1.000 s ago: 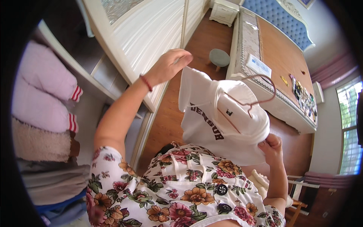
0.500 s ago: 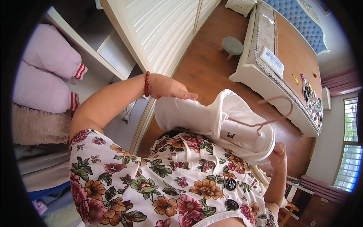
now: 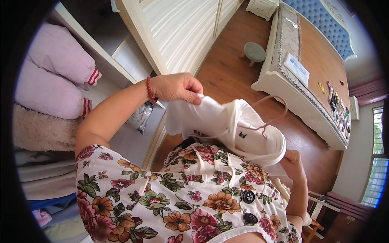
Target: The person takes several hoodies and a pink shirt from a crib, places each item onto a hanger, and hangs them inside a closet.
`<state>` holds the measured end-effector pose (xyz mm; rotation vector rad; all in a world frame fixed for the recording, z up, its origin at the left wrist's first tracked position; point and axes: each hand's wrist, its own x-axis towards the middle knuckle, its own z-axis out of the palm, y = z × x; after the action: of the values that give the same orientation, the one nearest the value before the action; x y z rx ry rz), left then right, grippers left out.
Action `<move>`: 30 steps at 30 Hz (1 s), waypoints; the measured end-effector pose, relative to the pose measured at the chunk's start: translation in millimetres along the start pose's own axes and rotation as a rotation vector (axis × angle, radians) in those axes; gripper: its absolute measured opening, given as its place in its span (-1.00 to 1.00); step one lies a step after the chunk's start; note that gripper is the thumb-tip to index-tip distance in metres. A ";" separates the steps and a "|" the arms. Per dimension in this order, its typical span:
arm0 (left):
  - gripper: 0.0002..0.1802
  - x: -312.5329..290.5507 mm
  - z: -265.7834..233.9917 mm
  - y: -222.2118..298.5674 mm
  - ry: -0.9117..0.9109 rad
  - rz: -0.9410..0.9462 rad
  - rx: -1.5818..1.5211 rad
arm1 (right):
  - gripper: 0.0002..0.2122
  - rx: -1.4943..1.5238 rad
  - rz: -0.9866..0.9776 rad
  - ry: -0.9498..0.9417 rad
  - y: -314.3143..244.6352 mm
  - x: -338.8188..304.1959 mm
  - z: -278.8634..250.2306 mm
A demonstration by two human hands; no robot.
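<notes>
A white knit-looking garment (image 3: 198,117) hangs in front of my body on a thin brown hanger (image 3: 279,99), whose hook sticks up out of the neck opening. Inside the collar a small dark label shows. My left hand (image 3: 180,88), with a red bead bracelet (image 3: 150,89) at the wrist, is closed in a pinch on the garment's upper left part. At the other side my right hand (image 3: 292,163) is closed on the garment's right shoulder; its fingertips are partly hidden behind the cloth.
On my left an open wardrobe (image 3: 93,48) holds pink padded clothing (image 3: 52,87), a brown fluffy piece (image 3: 44,129) and hanging clothes. A bed (image 3: 316,52) with small items on it stands far right. A round stool (image 3: 254,52) stands on the wooden floor. Behind my right arm is a wooden chair (image 3: 314,229).
The garment and hanger hook have shifted left and tilted. My left hand has risen slightly, drawing the cloth's left part up, and my right hand has moved a little left.
</notes>
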<state>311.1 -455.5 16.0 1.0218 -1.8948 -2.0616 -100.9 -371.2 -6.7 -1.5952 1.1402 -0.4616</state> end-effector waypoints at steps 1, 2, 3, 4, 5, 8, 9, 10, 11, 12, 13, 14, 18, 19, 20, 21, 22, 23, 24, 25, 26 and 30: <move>-0.78 -2.8 4.1 9.1 0.128 0.063 0.060 | -0.85 0.006 0.052 0.054 3.6 1.2 2.6; -0.81 -5.9 7.7 18.1 0.259 0.127 0.121 | -0.85 0.010 0.051 0.062 5.3 2.0 4.5; -0.90 -8.1 9.0 24.7 0.277 0.212 0.292 | -0.86 0.080 0.033 0.146 6.6 2.5 6.4; -0.90 -10.4 11.4 25.3 0.278 0.210 0.299 | -0.88 0.150 0.011 0.223 6.8 3.8 8.1; -0.93 -12.3 13.7 25.2 0.358 0.388 0.527 | -0.88 0.208 -0.019 0.238 4.1 3.6 8.3; -0.82 -17.1 16.5 12.3 0.475 0.534 0.821 | -0.88 0.134 -0.155 0.335 -17.3 1.8 15.6; -0.81 -15.7 18.5 6.0 0.586 0.557 0.922 | -0.88 0.116 -0.200 0.346 -19.6 1.0 17.9; -0.79 -12.6 19.0 0.5 0.699 0.585 1.021 | -0.88 0.113 -0.216 0.342 -20.2 -1.4 16.8; -0.81 -10.2 18.6 -2.4 0.729 0.592 1.018 | -0.88 0.036 -0.251 0.320 -20.1 -3.8 14.9; -0.81 -8.5 18.2 -3.3 0.743 0.591 1.029 | -0.88 -0.040 -0.287 0.297 -20.8 -3.4 13.5; -0.81 -2.8 20.2 -2.3 0.773 0.647 0.933 | -0.86 0.017 -0.357 0.362 -22.7 -0.4 18.5; -0.80 0.9 21.4 1.0 0.800 0.702 0.836 | -0.86 0.008 -0.364 0.358 -19.4 -0.9 15.7; -0.90 2.3 6.6 14.7 0.736 0.518 0.465 | -0.86 -0.073 -0.391 0.344 -22.9 -7.2 3.6; -0.90 4.8 11.1 23.9 0.780 0.519 0.226 | -0.87 -0.072 -0.387 0.352 -24.1 -7.5 2.6; -0.90 9.5 11.1 24.8 0.788 0.526 0.225 | -0.87 -0.071 -0.382 0.361 -25.2 -7.9 1.8; -0.91 14.3 10.1 24.0 0.854 0.517 0.160 | -0.87 -0.062 -0.385 0.376 -25.9 -8.3 1.5; -0.90 17.2 9.0 24.5 0.913 0.508 0.096 | -0.87 -0.069 -0.391 0.379 -23.2 -10.7 -0.2; -0.83 15.8 8.7 28.9 0.943 0.416 0.287 | -0.87 -0.064 -0.374 0.381 -18.5 -13.5 -2.4; -0.83 19.1 5.9 28.2 0.943 0.425 0.287 | -0.87 -0.059 -0.356 0.385 -15.5 -15.7 -4.2; -0.80 23.6 2.1 25.4 1.016 0.528 0.447 | -0.88 -0.027 -0.358 0.407 -15.4 -15.8 -2.2; -0.78 26.9 -0.9 24.4 1.084 0.631 0.608 | -0.88 -0.032 -0.364 0.410 -16.2 -16.4 -1.6; -0.80 35.4 -8.0 21.2 1.153 0.719 0.824 | -0.90 -0.052 -0.417 0.484 -16.2 -22.2 2.0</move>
<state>282.1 -485.2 22.8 1.0282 -1.8723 -0.1112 -102.7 -351.8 12.7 -1.8275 1.1710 -1.1482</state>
